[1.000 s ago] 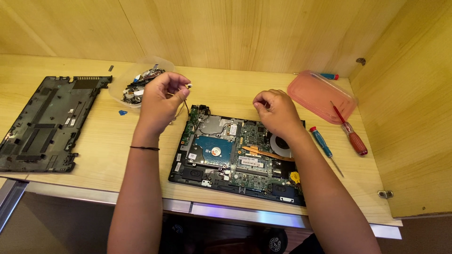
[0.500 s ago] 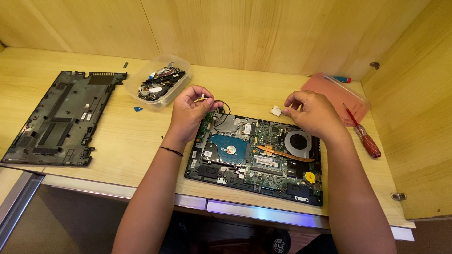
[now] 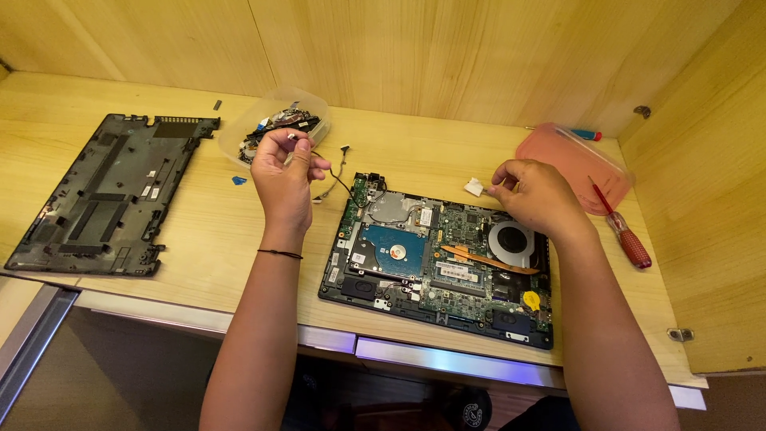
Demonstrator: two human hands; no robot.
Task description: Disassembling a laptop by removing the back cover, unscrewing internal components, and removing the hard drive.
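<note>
The left hand [image 3: 286, 179] pinches one thin cable [image 3: 339, 177] left of the one open laptop [image 3: 439, 259]; the right hand [image 3: 533, 194] holds one white tag [image 3: 474, 187].

A black laptop bottom cover [image 3: 104, 199] lies on a wooden table [image 3: 199, 239]. Right of the cover sits a clear tub of parts [image 3: 275, 128]; far right, a pink lid [image 3: 570, 164] and red-handled screwdriver [image 3: 622, 231].

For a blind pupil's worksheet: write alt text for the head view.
A left hand lifts a thin black cable from an opened laptop on a wooden desk, while the right hand pinches a small white part. A clear tub of parts sits behind.
</note>
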